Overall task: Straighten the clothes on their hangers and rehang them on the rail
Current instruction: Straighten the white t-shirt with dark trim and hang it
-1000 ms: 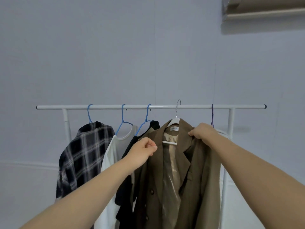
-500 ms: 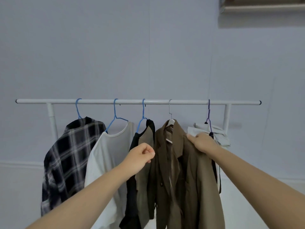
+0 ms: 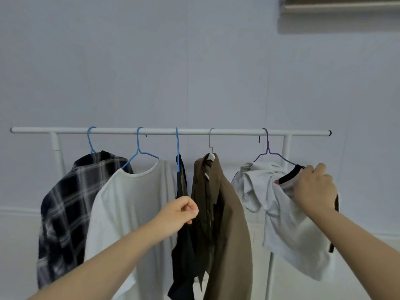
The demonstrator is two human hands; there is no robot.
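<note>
Gripping the white garment's dark collar, right hand, left hand curled, seemingly empty.

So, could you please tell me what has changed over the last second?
The right hand let go of the brown jacket and moved right to grip the crumpled white top on the purple hanger. The left hand stayed curled by the black garment. All five hangers remain on the rail.
</note>
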